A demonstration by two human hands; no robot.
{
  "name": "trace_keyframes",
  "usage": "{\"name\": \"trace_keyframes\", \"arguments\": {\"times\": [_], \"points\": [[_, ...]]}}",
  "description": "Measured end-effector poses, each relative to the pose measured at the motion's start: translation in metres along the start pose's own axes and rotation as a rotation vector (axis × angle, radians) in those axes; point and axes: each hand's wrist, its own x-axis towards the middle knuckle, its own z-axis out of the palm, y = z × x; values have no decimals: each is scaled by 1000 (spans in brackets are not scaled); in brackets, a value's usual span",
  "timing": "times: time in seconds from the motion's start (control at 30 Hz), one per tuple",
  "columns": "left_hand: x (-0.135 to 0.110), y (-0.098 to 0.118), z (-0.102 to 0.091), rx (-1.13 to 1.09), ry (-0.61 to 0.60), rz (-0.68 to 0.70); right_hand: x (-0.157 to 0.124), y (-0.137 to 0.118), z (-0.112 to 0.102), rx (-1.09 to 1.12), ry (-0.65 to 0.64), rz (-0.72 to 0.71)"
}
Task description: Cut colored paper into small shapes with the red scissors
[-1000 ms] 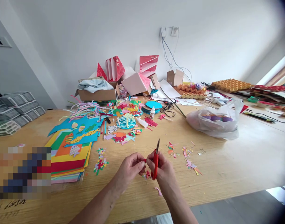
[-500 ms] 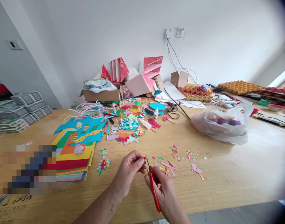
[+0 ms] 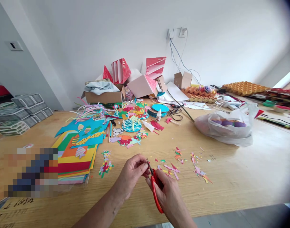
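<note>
My right hand [image 3: 168, 188] is wrapped round the red handles of a pair of scissors [image 3: 155, 196], whose dark blades point up and slightly left. Close to the blade tips, my left hand [image 3: 134, 169] is closed in a pinch. A small piece of red paper showed at those fingertips a moment ago; now the fingers and blades mostly hide it. Pink, red and yellow paper scraps [image 3: 174, 171] lie just beyond my right hand. Left of my left hand sits a small heap of coloured paper bits [image 3: 105, 167].
Coloured paper sheets [image 3: 75, 167] with cut-out fish are stacked at left. Behind stand a blue layered paper craft [image 3: 132, 124], glue bottles [image 3: 159, 115] and blue discs [image 3: 160, 108]. A plastic bag [image 3: 225, 136] with purple items lies at right. Cardboard boxes [image 3: 103, 96] line the wall.
The scissors have shifted slightly left and up, bringing their blades against my left fingertips. The red paper tip that stuck out there is no longer clearly visible.
</note>
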Motion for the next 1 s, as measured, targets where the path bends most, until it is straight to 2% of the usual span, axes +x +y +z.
{"name": "trace_keyframes", "arguments": {"times": [0.53, 0.67, 0.83, 1.0], "points": [[1, -2, -4, 40, 3, -2, -5, 8, -2, -13, -53, 41], [2, 0, -4, 62, 10, 23, -3, 12, -6, 29, -123, 84], [1, 0, -2, 84, 28, 17, 1, 3, -18, 129, -215, 186], [0, -2, 1, 0, 37, -26, 1, 0, -14, 210, -157, 169]]}}
